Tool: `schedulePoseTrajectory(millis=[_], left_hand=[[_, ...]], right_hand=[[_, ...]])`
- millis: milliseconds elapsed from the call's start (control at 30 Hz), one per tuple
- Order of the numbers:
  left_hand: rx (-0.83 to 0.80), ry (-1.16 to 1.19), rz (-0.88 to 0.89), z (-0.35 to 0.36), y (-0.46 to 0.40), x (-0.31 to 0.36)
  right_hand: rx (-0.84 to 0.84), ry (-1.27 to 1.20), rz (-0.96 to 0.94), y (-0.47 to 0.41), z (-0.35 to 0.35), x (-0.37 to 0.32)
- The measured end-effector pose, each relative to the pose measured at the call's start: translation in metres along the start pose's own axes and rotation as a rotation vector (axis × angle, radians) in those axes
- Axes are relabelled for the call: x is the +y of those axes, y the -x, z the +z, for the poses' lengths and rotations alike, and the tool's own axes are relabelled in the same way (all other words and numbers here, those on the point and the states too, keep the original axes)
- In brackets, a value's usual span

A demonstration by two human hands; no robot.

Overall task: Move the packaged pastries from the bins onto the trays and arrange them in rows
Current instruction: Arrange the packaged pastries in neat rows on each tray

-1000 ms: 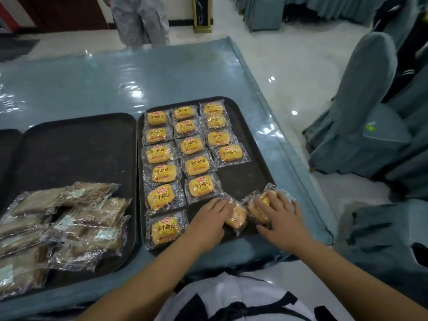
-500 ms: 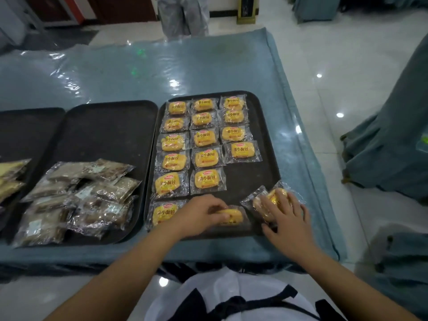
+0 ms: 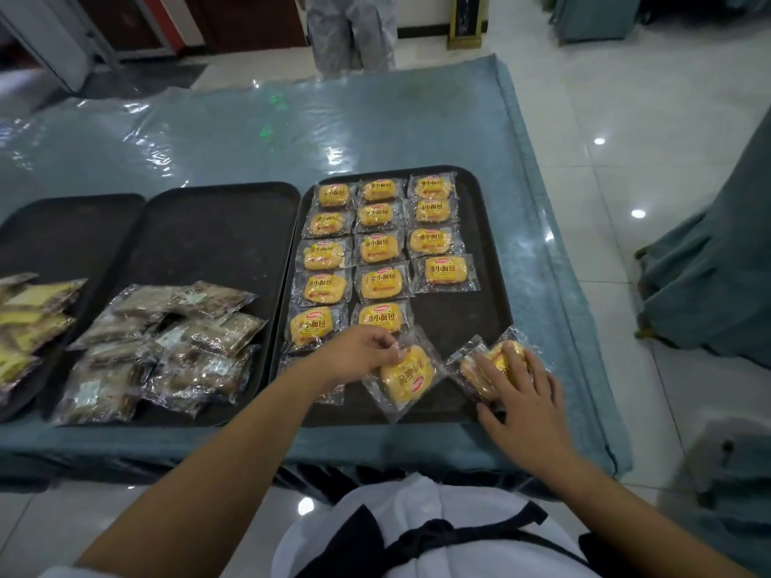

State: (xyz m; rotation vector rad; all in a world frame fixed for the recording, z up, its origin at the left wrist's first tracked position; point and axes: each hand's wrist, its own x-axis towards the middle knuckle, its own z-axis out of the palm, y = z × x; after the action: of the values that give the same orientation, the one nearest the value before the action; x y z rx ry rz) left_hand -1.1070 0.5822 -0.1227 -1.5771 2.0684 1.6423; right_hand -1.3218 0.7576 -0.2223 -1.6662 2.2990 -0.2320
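Note:
A black tray [image 3: 484, 227] on the right holds several yellow packaged pastries [image 3: 380, 248] in three rows. My left hand [image 3: 359, 354] pinches the top edge of one yellow pastry packet [image 3: 406, 377], which lies tilted at the tray's near end. My right hand [image 3: 521, 394] rests flat over a small pile of yellow pastry packets [image 3: 488, 365] at the tray's near right corner. Whether it grips them I cannot tell. One more packet lies partly hidden under my left forearm.
A middle black tray [image 3: 217, 227] holds several brown packaged pastries [image 3: 175, 348] heaped at its near end. A third tray [image 3: 62, 227] at the left carries pale yellow packets [image 3: 29, 314]. The table has a blue cloth under clear plastic [image 3: 292, 131]. A person's legs [image 3: 352, 31] stand beyond it.
My left hand has drawn one yellow packet rightward and turned it askew at the near end of the tray. My right hand has stayed on the pile. The view has shifted.

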Motion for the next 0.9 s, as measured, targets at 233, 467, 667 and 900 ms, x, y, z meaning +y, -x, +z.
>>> schedulePoseTrajectory(millis=[233, 467, 667, 900], left_hand=[[0.208, 0.969, -0.266, 0.046, 0.034, -0.024], [0.305, 1.140, -0.408, 0.077, 0.044, -0.047], [0.504, 0.359, -0.274, 0.087, 0.063, -0.066], [0.253, -0.717, 0.233, 0.094, 0.027, -0.069]], right_hand=[[0.020, -0.034, 0.002, 0.002, 0.006, 0.002], [0.054, -0.075, -0.017, 0.002, 0.009, 0.001], [0.015, -0.059, -0.033, 0.002, 0.005, 0.005], [-0.044, -0.100, -0.054, -0.004, -0.014, 0.012]])
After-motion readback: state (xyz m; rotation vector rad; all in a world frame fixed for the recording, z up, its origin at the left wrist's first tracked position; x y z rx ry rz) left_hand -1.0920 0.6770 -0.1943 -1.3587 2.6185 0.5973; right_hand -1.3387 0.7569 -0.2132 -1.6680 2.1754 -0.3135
